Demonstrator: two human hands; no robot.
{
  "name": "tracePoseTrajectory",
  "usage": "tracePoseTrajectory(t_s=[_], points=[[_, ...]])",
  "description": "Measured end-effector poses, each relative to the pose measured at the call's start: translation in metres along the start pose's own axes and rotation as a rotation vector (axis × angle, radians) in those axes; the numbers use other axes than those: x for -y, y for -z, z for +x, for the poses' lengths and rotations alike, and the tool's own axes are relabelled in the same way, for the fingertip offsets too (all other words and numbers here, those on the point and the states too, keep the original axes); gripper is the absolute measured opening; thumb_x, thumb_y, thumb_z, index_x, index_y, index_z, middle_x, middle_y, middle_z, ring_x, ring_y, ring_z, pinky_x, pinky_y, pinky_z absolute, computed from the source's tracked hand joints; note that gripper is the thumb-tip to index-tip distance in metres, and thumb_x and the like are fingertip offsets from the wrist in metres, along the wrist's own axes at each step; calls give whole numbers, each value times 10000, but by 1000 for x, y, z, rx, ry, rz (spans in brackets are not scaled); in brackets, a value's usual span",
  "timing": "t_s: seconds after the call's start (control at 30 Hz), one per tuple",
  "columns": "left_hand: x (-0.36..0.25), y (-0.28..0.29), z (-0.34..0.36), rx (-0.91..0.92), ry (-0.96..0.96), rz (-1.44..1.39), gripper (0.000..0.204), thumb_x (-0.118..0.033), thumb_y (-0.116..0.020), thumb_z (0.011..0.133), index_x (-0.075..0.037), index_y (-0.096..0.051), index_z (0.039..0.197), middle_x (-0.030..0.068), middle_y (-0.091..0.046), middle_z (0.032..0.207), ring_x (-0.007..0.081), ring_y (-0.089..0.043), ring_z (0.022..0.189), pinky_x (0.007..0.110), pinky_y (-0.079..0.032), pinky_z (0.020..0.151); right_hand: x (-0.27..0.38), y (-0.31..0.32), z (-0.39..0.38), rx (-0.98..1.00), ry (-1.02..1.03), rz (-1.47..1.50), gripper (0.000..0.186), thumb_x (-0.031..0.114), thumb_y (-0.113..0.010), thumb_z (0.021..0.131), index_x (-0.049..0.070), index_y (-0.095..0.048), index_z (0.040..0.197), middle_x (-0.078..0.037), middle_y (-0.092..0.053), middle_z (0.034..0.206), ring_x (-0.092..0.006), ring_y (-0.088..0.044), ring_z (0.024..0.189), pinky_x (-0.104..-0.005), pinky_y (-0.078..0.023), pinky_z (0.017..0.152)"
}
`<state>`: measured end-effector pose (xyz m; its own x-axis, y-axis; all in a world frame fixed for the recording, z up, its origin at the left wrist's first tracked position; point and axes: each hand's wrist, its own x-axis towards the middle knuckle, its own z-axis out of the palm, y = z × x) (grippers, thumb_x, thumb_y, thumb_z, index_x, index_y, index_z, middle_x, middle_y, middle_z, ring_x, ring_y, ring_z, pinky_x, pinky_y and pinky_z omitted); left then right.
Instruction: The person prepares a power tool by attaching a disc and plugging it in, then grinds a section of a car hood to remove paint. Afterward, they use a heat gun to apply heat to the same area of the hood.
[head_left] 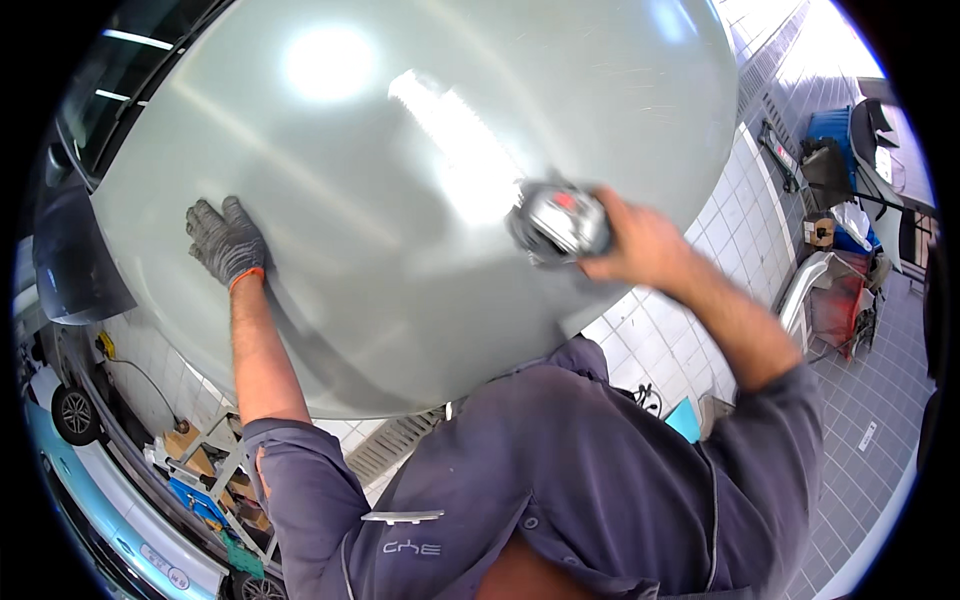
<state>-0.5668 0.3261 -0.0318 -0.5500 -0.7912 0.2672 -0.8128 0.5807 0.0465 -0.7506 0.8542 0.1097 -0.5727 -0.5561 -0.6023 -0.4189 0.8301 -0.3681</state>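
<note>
Car bonnet (400, 190), pale green, fills my far view; right hand (640, 245) wrapped around a small power sander (558, 222) pressed onto it, gloved left hand (226, 240) spread flat, I judge bracing

— How was the light in there?

— Bright, and from overhead. Two lamps threw hard white glare onto the pale car panel (400, 200): one round blot near the top, one long streak running down toward the sander (560, 222). That streak washed out the paint around it.

— Any shadows?

— A soft one lay along the panel under the left hand (226, 240) and forearm. The tiled floor (740, 230) at the upper right was nearly burnt out.

— And sharpness?

— The sander was smeared with motion blur; the gloved hand was crisp. The edges bent strongly, the tile lines curved, and a black rim closed off the corners.
</note>
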Motion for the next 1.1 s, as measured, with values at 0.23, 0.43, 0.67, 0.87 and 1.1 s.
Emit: tracePoseTrajectory(t_s=[0.23, 0.43, 0.67, 0.87, 1.1], points=[[-248, 65, -117, 484, -1039, -367, 900, -651, -522, 947, -60, -301, 1588, 150, -238, 1676, 317, -157, 1565, 489, -81, 1277, -77, -79, -179, -314, -410, 696, 948, 63, -781, 724, 32, -267, 1519, -118, -645, 1057, -236, -642, 934, -356, -528, 879], [-275, 72, -171, 385, -1155, -153, 1002, -726, -554, 889, -57, -289, 1585, 155, -216, 1681, 304, -128, 1574, 492, -78, 1279, -181, -138, -264, -688, -444, 902, 831, 74, -763, 745, 17, -351, 1465, -87, -614, 1049, -172, -608, 897, -316, -528, 821], [-262, 74, -194, 238, -973, 46, 1000, -717, -548, 900, 11, -320, 1547, 222, -277, 1633, 377, -203, 1541, 532, -111, 1261, -270, -121, -264, -644, -451, 957, 780, 98, -744, 778, -17, -361, 1448, -97, -616, 1051, -167, -606, 889, -303, -525, 807], [-283, 72, -255, 241, -760, 31, 1031, -705, -569, 891, 34, -298, 1558, 249, -232, 1647, 394, -180, 1547, 557, -80, 1258, -307, -87, -245, -576, -362, 960, 805, 93, -763, 798, -2, -352, 1484, -103, -605, 1086, -179, -598, 920, -315, -530, 818], [-264, 63, -196, 158, -361, 138, 994, -688, -480, 951, 28, -223, 1590, 236, -166, 1676, 375, -99, 1570, 519, -45, 1268, -302, -80, -247, -610, -362, 911, 805, 100, -757, 778, 2, -365, 1475, -105, -606, 1090, -179, -597, 924, -311, -527, 817]])
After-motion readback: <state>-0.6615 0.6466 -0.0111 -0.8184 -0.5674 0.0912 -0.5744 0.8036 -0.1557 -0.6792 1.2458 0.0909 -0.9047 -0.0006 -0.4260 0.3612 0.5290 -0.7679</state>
